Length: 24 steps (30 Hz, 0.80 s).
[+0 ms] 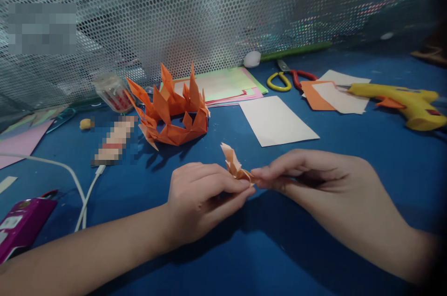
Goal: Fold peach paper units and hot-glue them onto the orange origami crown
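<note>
A small folded piece of peach paper (232,161), shaped like origami, is pinched between my two hands above the blue table. My left hand (204,198) grips its lower part between thumb and fingers. From the right, my right hand (314,184) pinches the paper's pointed end with thumb and forefinger. One peach flap sticks up past my left fingers, and the rest is partly hidden by them. Behind my left hand stands an orange folded-paper ring (188,133) with several upright points, like a crown.
Cream paper (277,121) lies beyond my hands. At the right is a yellow glue gun (401,100) by paper pieces. Scissors (279,80), a paper stack (230,84) and a jar (113,93) line the back. A white cable (89,198) and purple box (26,223) are left.
</note>
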Each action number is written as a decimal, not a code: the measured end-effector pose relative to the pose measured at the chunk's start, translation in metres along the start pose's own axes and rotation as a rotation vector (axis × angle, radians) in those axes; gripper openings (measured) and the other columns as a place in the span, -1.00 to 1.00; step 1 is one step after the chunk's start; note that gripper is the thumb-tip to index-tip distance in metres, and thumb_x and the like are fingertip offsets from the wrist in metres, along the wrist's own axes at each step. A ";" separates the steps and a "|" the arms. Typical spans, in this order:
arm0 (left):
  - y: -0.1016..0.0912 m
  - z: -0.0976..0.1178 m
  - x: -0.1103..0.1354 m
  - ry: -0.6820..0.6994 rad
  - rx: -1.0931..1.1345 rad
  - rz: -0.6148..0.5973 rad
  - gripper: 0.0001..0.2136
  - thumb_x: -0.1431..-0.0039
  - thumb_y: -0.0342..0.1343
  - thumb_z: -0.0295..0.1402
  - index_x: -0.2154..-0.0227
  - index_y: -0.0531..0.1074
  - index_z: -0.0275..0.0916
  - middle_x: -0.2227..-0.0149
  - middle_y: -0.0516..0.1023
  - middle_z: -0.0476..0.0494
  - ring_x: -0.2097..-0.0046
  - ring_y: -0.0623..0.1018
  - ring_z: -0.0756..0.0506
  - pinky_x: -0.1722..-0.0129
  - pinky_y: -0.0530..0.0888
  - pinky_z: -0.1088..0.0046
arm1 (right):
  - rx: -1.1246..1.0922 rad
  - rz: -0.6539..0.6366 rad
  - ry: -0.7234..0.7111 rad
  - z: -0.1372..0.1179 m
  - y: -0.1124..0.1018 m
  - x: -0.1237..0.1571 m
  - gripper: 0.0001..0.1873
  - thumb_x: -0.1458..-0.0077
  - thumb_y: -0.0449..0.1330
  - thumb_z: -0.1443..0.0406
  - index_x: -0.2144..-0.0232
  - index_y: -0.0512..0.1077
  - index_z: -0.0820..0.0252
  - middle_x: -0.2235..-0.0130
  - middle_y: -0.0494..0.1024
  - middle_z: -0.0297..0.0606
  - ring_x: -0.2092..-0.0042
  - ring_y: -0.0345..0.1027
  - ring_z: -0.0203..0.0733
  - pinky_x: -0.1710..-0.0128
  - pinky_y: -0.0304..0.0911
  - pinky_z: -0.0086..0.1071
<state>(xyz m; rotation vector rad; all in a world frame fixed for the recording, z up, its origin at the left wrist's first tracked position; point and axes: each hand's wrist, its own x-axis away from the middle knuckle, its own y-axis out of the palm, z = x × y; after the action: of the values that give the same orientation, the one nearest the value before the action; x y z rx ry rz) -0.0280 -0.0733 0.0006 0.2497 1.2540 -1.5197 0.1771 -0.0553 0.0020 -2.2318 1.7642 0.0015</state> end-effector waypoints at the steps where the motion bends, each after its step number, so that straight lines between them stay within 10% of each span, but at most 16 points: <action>1: 0.000 0.000 0.000 0.003 0.000 -0.004 -0.90 -0.18 0.33 -0.53 0.37 0.53 -0.26 0.37 0.73 -0.08 0.41 0.69 -0.01 0.41 0.50 0.56 | 0.019 0.001 -0.014 0.000 0.000 0.000 -0.74 -0.04 0.39 0.00 0.50 0.63 0.00 0.41 0.71 -0.30 0.39 0.61 -0.10 0.35 0.52 -0.34; 14: 0.001 -0.002 0.000 -0.008 0.029 -0.092 -0.95 -0.23 0.32 -0.44 0.32 0.55 -0.27 0.40 0.66 -0.07 0.45 0.59 0.02 0.42 0.47 0.59 | 0.219 -0.006 -0.213 -0.002 0.001 0.003 -0.75 -0.17 0.18 0.22 0.55 0.29 0.00 0.48 0.65 -0.37 0.48 0.57 -0.17 0.47 0.45 -0.38; 24: 0.004 -0.005 0.000 0.016 -0.036 -0.088 -0.79 -0.18 0.21 -0.58 0.19 0.40 -0.18 0.04 0.55 -0.25 -0.03 0.59 -0.18 -0.01 0.54 0.27 | 0.077 0.071 -0.240 0.000 0.002 0.007 -0.60 -0.16 0.24 0.28 0.49 0.04 -0.01 0.44 0.63 -0.39 0.42 0.57 -0.21 0.44 0.46 -0.42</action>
<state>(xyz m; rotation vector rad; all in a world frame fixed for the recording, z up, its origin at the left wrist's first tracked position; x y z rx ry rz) -0.0272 -0.0689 -0.0040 0.1857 1.3190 -1.5708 0.1766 -0.0619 -0.0001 -2.0202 1.6830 0.2044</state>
